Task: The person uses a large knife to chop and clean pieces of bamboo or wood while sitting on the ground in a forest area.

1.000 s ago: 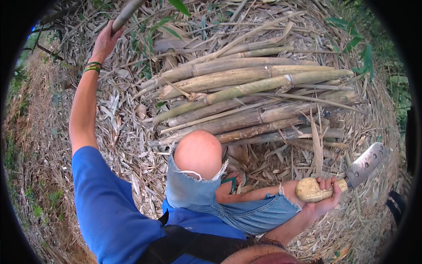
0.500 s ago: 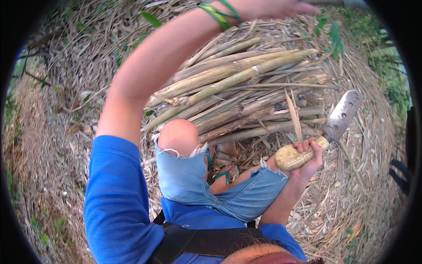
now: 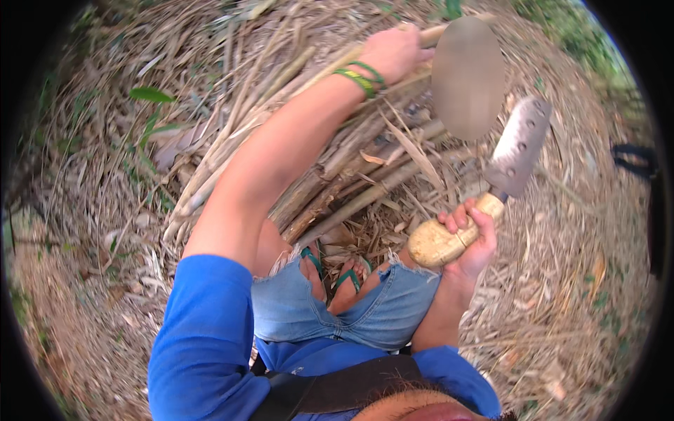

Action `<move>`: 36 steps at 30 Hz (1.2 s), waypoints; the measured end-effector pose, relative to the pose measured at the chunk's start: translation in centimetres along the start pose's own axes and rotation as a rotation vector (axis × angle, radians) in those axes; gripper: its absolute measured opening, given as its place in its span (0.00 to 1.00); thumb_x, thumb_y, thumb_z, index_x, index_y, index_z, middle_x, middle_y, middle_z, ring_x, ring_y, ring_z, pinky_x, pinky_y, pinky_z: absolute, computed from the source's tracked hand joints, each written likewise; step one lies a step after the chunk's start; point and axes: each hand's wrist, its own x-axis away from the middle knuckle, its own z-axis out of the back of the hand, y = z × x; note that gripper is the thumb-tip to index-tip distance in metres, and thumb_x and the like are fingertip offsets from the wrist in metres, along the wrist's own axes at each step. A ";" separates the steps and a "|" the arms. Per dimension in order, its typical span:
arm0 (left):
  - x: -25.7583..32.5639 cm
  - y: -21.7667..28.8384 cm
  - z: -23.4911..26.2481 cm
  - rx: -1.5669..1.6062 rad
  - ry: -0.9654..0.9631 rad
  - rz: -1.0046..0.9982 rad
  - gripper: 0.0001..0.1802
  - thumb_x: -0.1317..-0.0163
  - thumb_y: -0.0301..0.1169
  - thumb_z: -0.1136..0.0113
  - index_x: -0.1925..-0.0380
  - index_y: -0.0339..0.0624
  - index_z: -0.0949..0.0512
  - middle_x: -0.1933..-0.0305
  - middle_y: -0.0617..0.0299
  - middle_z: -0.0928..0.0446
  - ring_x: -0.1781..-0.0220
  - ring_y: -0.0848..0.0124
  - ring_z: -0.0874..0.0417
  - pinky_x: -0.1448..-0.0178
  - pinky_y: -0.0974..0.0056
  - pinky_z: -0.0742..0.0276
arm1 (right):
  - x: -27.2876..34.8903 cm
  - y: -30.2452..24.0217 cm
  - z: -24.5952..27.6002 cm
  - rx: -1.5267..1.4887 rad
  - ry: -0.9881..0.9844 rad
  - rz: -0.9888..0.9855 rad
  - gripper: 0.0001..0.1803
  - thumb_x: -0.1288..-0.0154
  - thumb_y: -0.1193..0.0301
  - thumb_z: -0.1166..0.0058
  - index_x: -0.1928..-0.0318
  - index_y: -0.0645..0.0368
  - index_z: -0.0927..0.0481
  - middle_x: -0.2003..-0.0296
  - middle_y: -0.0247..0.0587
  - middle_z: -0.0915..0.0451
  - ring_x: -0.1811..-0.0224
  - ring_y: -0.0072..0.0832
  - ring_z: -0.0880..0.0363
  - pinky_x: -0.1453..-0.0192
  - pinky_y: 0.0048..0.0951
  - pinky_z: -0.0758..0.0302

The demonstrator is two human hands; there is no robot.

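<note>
Head cam: R hand wrapped round the wooden handle of the chopping knife, fingers curled in against it. Blade sticks out beyond the fist, tilted up & to the R, w/ a row of dark holes; knife is off the ground, R of the pile's near side. L hand is stretched across to the pile's far side, against a pale pole; far fingers hidden, can't tell if it's gripping or just resting on it.

Bamboo poles lie on the ground ahead of the feet, running from near L to far R. In the way: L forearm covers the pile's middle, and a blurred oval hides its far R end. Dry leaf strip lies across the poles. Dark thing by the ground's R edge, unclear what.

Count: 1 knife, 2 hands, 2 green-strapped sandals, 2 wristbands on L wrist, 1 pile; poles several, exact no. n/a as partly covered.
</note>
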 end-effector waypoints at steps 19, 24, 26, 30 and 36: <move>2.9 10.6 -16.6 0.079 0.033 -0.776 0.19 0.41 0.37 0.37 0.52 0.42 0.25 0.56 0.55 0.26 0.49 0.57 0.25 0.46 0.55 0.27 | 3.7 -6.9 7.8 -0.209 0.223 0.248 0.13 0.41 0.68 0.47 0.58 0.61 0.28 0.81 0.30 0.36 0.82 0.24 0.35 0.61 0.37 0.28; 2.8 15.0 -23.9 0.085 -0.170 -0.772 0.23 0.41 0.38 0.37 0.48 0.41 0.27 0.55 0.53 0.25 0.46 0.55 0.25 0.44 0.54 0.27 | -0.2 -5.9 25.1 0.672 0.811 0.301 0.12 0.41 0.64 0.44 0.67 0.62 0.24 0.81 0.40 0.25 0.80 0.34 0.24 0.69 0.41 0.26; 2.3 16.7 -26.6 0.091 -0.224 -0.800 0.25 0.42 0.37 0.37 0.46 0.41 0.27 0.54 0.53 0.25 0.45 0.55 0.25 0.43 0.55 0.27 | -1.9 -3.2 32.6 1.422 1.087 0.393 0.17 0.43 0.60 0.41 0.70 0.64 0.22 0.77 0.53 0.19 0.73 0.49 0.18 0.66 0.48 0.23; 1.9 17.1 -31.2 -0.125 -0.320 -0.738 0.29 0.42 0.43 0.36 0.43 0.42 0.27 0.44 0.50 0.26 0.34 0.52 0.31 0.35 0.46 0.35 | -2.4 2.5 38.7 1.671 1.164 0.055 0.28 0.41 0.48 0.42 0.61 0.66 0.25 0.68 0.60 0.18 0.64 0.56 0.17 0.58 0.51 0.22; 4.5 19.0 -30.0 -0.633 -0.443 -0.719 0.35 0.40 0.50 0.38 0.36 0.46 0.30 0.27 0.48 0.39 0.20 0.53 0.51 0.23 0.40 0.55 | -2.7 3.0 40.1 1.583 1.130 -0.027 0.30 0.37 0.46 0.45 0.56 0.66 0.28 0.60 0.61 0.19 0.58 0.54 0.18 0.52 0.50 0.23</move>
